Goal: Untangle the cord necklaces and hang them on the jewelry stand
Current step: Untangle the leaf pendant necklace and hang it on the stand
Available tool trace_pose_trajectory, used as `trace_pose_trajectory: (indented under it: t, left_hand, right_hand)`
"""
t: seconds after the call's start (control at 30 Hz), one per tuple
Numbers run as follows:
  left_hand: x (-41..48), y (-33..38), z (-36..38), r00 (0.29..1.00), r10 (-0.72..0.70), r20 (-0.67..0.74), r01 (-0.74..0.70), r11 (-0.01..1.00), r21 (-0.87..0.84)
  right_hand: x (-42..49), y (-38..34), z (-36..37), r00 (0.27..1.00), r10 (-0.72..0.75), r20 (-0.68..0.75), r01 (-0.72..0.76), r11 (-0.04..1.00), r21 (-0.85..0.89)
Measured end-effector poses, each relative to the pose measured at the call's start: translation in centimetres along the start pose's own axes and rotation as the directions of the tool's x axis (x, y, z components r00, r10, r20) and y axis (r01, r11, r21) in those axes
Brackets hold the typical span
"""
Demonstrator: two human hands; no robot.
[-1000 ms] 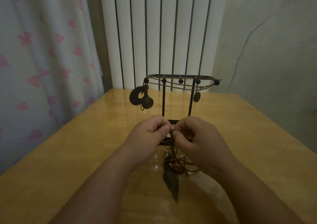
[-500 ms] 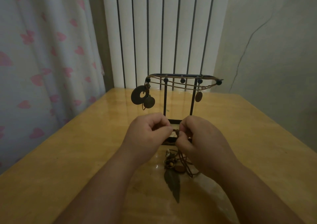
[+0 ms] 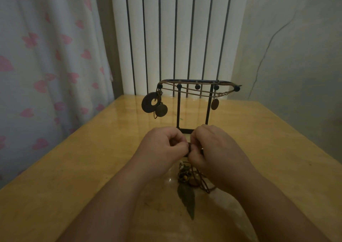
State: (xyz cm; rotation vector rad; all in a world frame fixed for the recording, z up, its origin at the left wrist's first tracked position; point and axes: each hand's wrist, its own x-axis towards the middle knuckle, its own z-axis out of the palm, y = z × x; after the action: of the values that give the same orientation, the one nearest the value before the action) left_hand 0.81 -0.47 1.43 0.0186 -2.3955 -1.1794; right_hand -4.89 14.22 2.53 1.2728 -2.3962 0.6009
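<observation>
From the head view, the left hand [image 3: 162, 146] and right hand [image 3: 217, 150] meet with fingers curled, both pinching a dark cord [image 3: 189, 147] between their fingertips. Just below the pinch, nearer the person, the tangled cord necklaces [image 3: 186, 177] lie on the table [image 3: 88, 167], trailing a leaf pendant [image 3: 187, 199]. Just beyond the pinch stands the jewelry stand [image 3: 178, 110], with a ring pendant [image 3: 148, 103] hanging from it.
</observation>
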Motion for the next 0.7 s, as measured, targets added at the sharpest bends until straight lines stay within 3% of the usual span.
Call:
trace_pose_trajectory:
  t: [0.2,0.5,0.7]
  left_hand:
    - [-0.05,0.35,0.12,0.993,-0.042,0.112,0.053,0.993,-0.104]
    - [-0.08,0.15,-0.02,0.99,-0.087,0.115,0.109,0.975,-0.194]
    - [-0.11,0.36,-0.05,0.995,-0.06,0.077,0.069,0.991,-0.111]
  right_hand:
    - [-0.21,-0.21,-0.09,0.999,0.04,-0.021,-0.037,0.994,0.101]
    - [-0.42,-0.06,0.54,0.978,0.206,-0.033,-0.178,0.906,0.385]
    - [-0.73,0.35,0.15,0.97,0.199,-0.138,-0.125,0.9,0.418]
